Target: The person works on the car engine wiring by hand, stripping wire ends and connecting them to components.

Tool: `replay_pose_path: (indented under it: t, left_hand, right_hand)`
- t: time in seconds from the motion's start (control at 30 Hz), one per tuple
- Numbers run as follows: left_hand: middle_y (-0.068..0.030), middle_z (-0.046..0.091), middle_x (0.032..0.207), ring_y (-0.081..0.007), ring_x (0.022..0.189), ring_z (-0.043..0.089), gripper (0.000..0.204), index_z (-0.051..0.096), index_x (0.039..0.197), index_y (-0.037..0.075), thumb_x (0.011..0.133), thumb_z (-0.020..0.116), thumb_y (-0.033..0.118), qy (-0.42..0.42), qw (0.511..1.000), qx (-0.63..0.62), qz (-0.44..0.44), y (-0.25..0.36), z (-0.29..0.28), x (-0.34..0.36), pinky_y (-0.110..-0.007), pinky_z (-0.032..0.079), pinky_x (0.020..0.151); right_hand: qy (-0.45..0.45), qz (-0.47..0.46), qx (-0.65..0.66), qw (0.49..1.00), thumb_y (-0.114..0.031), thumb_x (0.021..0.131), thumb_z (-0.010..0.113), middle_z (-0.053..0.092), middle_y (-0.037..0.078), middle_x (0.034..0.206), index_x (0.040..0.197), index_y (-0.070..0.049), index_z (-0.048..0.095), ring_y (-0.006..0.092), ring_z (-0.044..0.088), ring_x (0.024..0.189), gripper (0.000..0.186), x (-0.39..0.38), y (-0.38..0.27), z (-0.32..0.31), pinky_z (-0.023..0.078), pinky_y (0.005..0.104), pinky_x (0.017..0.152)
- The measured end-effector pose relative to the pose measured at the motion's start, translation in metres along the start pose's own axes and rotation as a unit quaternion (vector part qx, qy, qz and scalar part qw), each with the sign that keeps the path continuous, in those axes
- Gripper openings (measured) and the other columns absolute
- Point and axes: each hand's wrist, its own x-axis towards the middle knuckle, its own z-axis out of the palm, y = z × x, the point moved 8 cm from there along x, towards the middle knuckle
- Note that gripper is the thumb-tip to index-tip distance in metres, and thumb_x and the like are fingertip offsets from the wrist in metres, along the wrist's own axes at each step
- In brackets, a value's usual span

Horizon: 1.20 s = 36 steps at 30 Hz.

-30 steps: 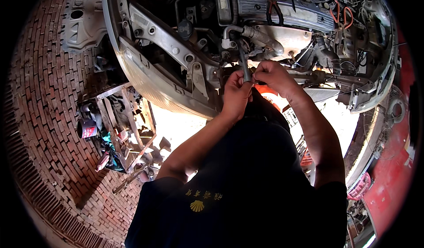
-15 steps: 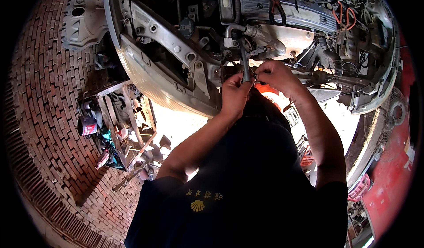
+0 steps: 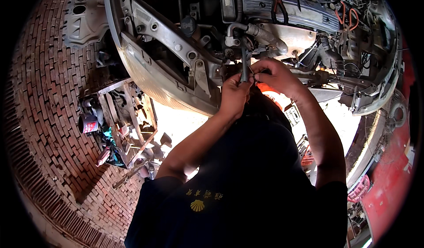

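In front of the open engine bay, my left hand [image 3: 235,92] is closed around the lower end of a slim grey tube [image 3: 244,62]. The tube reaches up toward a metal pipe fitting [image 3: 232,40] on the engine. Close beside it, my right hand [image 3: 280,78] is bent over with thumb and fingers pinched together near the tube's end. A small thin piece seems to be between those fingertips, too small and dark to name. The fingertips of both hands nearly meet.
The car's front bumper [image 3: 154,84] curves around my left side. Dark-handled pliers [image 3: 279,12] and orange-handled pliers [image 3: 353,18] rest on the engine. A wooden crate of parts [image 3: 128,115] stands on the brick floor [image 3: 48,115], and a fan [image 3: 393,120] is at right.
My hands stay at the tube's end with only slight finger shifts. The right fingers have drawn a little closer to the tube. The view has shifted slightly.
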Motion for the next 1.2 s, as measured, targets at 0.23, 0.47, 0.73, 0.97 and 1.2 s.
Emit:
replay_pose_path:
  t: [0.23, 0.47, 0.73, 0.97, 1.2]
  left_hand:
    - [0.0103, 0.046, 0.072, -0.0020, 0.056, 0.034, 0.007, 0.064, 0.096, 0.014, 0.102, 0.066, 0.010, -0.066, 0.984, -0.131, -0.099, -0.008, 0.004, 0.003, -0.022, 0.024, 0.048]
    - [0.0110, 0.044, 0.075, -0.0021, 0.057, 0.033, 0.008, 0.063, 0.099, 0.015, 0.102, 0.064, 0.008, -0.088, 0.974, -0.168, -0.127, -0.011, 0.005, 0.004, -0.021, 0.024, 0.049]
    - [0.0105, 0.042, 0.069, -0.0019, 0.053, 0.033, 0.009, 0.063, 0.095, 0.013, 0.103, 0.065, 0.009, -0.041, 0.986, -0.123, -0.109, -0.003, 0.005, -0.002, -0.022, 0.024, 0.047]
    - [0.0099, 0.044, 0.069, -0.0017, 0.052, 0.034, 0.013, 0.063, 0.090, 0.013, 0.101, 0.069, 0.012, -0.015, 0.990, -0.100, -0.099, -0.006, 0.001, -0.002, -0.022, 0.023, 0.046]
    - [0.0104, 0.041, 0.068, -0.0014, 0.054, 0.033, 0.016, 0.059, 0.088, 0.016, 0.102, 0.068, 0.011, -0.027, 0.982, -0.144, -0.118, -0.008, 0.005, -0.005, -0.022, 0.022, 0.046]
  right_hand:
    - [-0.046, 0.057, 0.095, 0.993, -0.020, 0.099, 0.070, 0.073, 0.004, 0.100, 0.114, 0.000, 0.071, 0.0110, 0.065, 0.092, 0.025, 0.005, 0.012, 0.003, 0.052, 0.0275, 0.082]
    - [-0.041, 0.109, -0.083, 0.990, -0.019, 0.095, 0.070, 0.071, 0.005, 0.096, 0.112, 0.001, 0.071, 0.0107, 0.065, 0.091, 0.026, 0.004, -0.029, -0.006, 0.051, 0.0269, 0.081]
    - [-0.090, 0.100, 0.058, 0.989, -0.011, 0.091, 0.074, 0.068, 0.003, 0.100, 0.118, -0.001, 0.069, 0.0100, 0.064, 0.092, 0.029, -0.001, -0.012, 0.003, 0.053, 0.0270, 0.083]
    - [-0.018, 0.004, -0.114, 0.993, -0.013, 0.084, 0.081, 0.066, 0.007, 0.118, 0.123, -0.003, 0.067, 0.0188, 0.064, 0.107, 0.042, -0.007, -0.021, 0.008, 0.052, 0.0343, 0.094]
    - [-0.003, -0.079, -0.050, 0.996, -0.013, 0.093, 0.071, 0.067, 0.005, 0.119, 0.122, -0.004, 0.068, 0.0169, 0.064, 0.101, 0.030, -0.004, -0.003, 0.000, 0.051, 0.0319, 0.092]
